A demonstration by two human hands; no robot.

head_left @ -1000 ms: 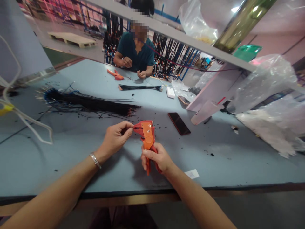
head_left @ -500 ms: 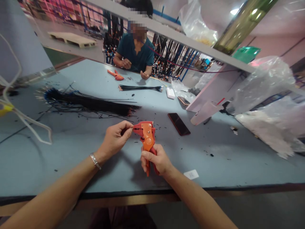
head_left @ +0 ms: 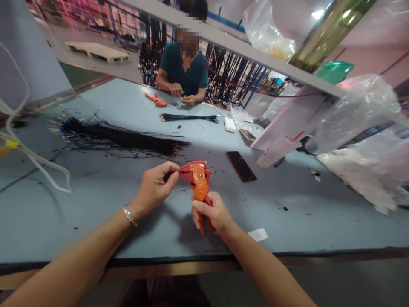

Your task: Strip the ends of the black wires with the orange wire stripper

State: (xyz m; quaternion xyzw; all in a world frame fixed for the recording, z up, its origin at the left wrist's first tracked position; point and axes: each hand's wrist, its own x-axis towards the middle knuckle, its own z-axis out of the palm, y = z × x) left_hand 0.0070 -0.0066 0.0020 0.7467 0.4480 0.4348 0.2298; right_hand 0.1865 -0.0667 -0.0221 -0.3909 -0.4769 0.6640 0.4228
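Observation:
My right hand (head_left: pixel 211 212) is wrapped around the handles of an orange and red wire stripper (head_left: pixel 200 183), held upright above the table with its jaws pointing left. At the mouth of those jaws, the thumb and forefinger of my left hand (head_left: pixel 159 183) are pinched together on what looks like a thin black wire, mostly hidden by the fingers. Behind my left hand lies a large bundle of black wires (head_left: pixel 128 138), with blue and pale ends at the left and coppery ends at the right. Small black scraps are scattered around the tool.
Opposite sits a co-worker (head_left: pixel 183 70), hands near another orange wire stripper (head_left: pixel 156 100) and a smaller wire bundle (head_left: pixel 188 118). A phone (head_left: pixel 241 166) lies right of my tool, a white label (head_left: pixel 258 234) nearer me. Plastic bags (head_left: pixel 361 115) crowd the right side.
The wire stripper and my right hand have shifted very slightly right and tilted a little. The co-worker's hands have come closer together. My left hand keeps its pinch at the jaws.

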